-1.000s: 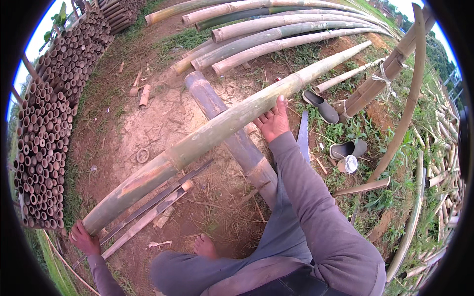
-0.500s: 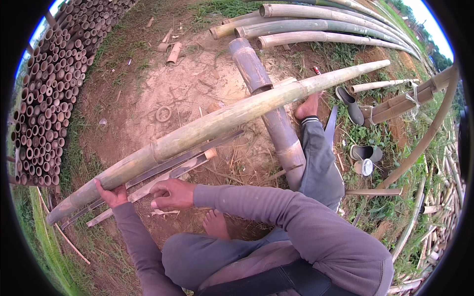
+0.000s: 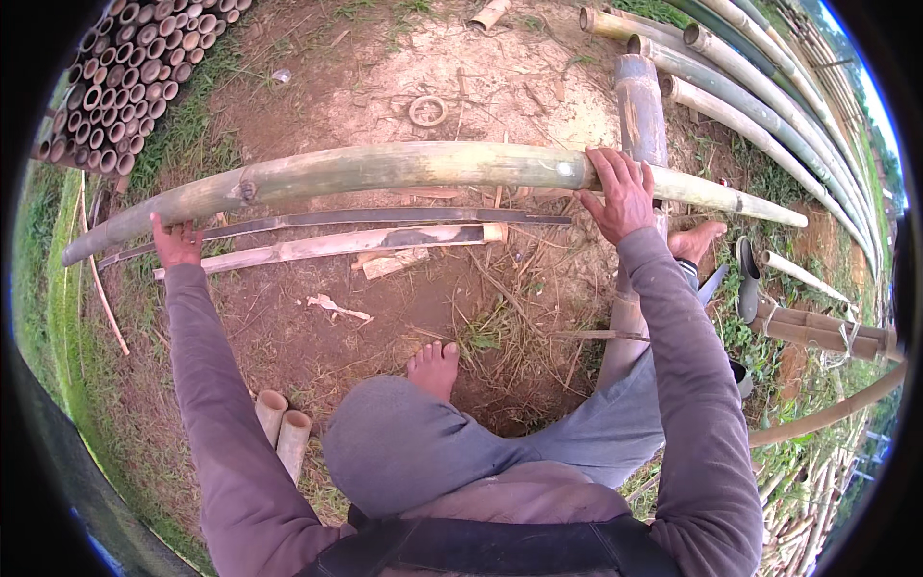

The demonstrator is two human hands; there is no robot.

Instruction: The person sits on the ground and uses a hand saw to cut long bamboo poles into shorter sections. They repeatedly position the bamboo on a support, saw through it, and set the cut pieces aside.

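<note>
A long pale-green bamboo pole (image 3: 385, 171) lies crosswise in front of me. Its right part rests over a thick dark bamboo log (image 3: 641, 111) on the ground. My left hand (image 3: 178, 245) is closed on the pole close to its left end, thumb on the near side and the other fingers partly hidden underneath. Over a joint farther right, my right hand (image 3: 620, 192) grips the pole from above, with its fingers curled across the top. Just on my side of the pole lie a dark split bamboo strip (image 3: 385, 215) and a paler split piece (image 3: 336, 247).
Stacked cut bamboo tubes (image 3: 120, 96) fill the far left. Long bamboo poles (image 3: 760, 106) lie at the far right. Two short tubes (image 3: 293, 438) stand near my left knee. A saw blade (image 3: 712, 286) and a shoe (image 3: 748, 279) lie by my right foot (image 3: 697, 240).
My right hand has moved from beside my left hand to the right and now holds the pole. My view has turned, and the pole now appears more level.
</note>
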